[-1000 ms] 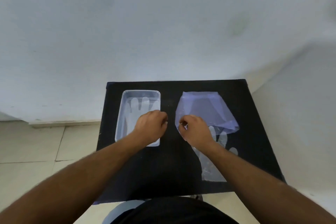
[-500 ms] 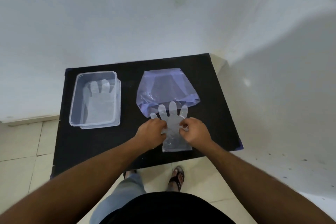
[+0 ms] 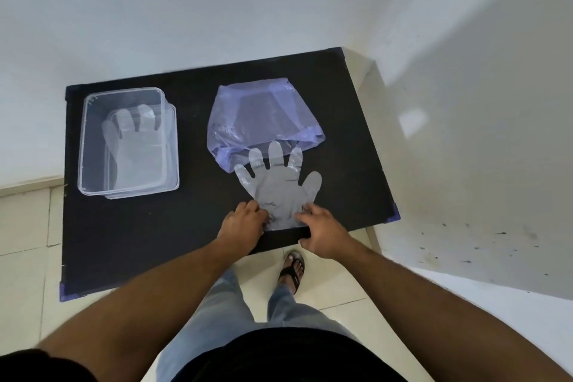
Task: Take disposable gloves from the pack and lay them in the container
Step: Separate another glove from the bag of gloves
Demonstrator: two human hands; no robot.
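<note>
A clear disposable glove (image 3: 279,186) lies flat on the black table (image 3: 130,232), fingers pointing away toward the purple plastic pack (image 3: 263,121). My left hand (image 3: 245,220) pinches the glove's cuff at its left edge. My right hand (image 3: 319,226) pinches the cuff at its right edge. The clear container (image 3: 90,146) stands at the table's back left with a glove (image 3: 130,146) lying in it.
The table stands in a corner between white walls. Its front edge runs just under my hands, above a tiled floor where my legs and a sandalled foot (image 3: 293,270) show. Blue tape marks the table's corners.
Both hands have pulled the glove out of the pack toward the table's front edge, so it now lies spread with all fingers showing. The view has tilted down.
</note>
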